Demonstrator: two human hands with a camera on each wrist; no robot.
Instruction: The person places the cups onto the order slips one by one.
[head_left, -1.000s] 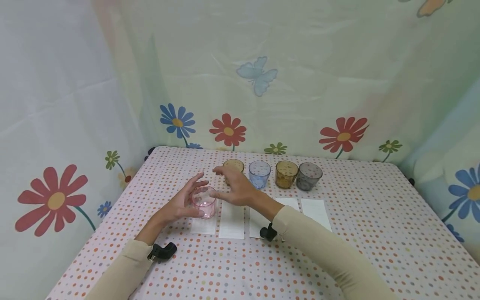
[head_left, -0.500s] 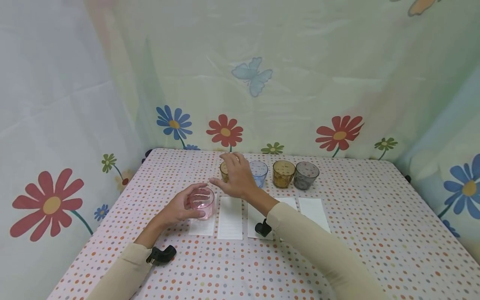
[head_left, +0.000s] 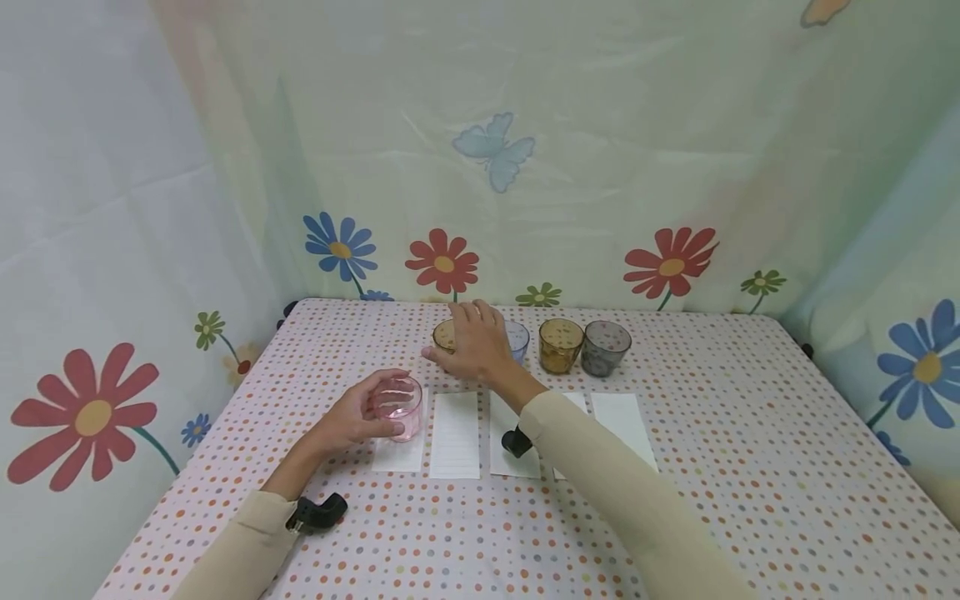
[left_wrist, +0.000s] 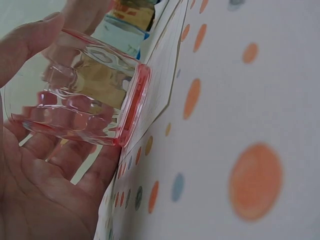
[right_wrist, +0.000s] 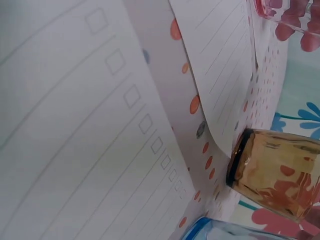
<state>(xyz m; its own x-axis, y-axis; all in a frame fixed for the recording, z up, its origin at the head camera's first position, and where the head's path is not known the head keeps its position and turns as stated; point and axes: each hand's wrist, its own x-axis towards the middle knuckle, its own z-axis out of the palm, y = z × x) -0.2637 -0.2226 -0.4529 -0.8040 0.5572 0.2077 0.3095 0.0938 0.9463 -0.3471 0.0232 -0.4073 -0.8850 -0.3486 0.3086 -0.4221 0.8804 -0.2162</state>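
Note:
A clear pink glass [head_left: 405, 408] stands upright on the leftmost lined paper slip [head_left: 397, 457]. My left hand [head_left: 360, 417] holds it from the left, thumb in front and fingers curved behind; the left wrist view shows thumb and fingers on either side of the glass [left_wrist: 90, 90]. My right hand [head_left: 476, 343] is by the left amber glass [head_left: 444, 335], fingers spread and thumb pointing left. That hand partly hides this glass and the blue glass [head_left: 517, 337]. In the right wrist view the amber glass [right_wrist: 275, 170] is seen with only bits of fingertips behind it.
Right of the blue glass stand a second amber glass [head_left: 559, 346] and a grey glass [head_left: 606, 348]. Several lined paper slips [head_left: 455, 437] lie in a row in front of them. A dotted cloth [head_left: 450, 533] covers the table, and a flowered curtain hangs behind.
My left hand has closed round the pink glass. My right hand has drawn away from it, moving right and back toward the left amber glass. The head view has shifted slightly.

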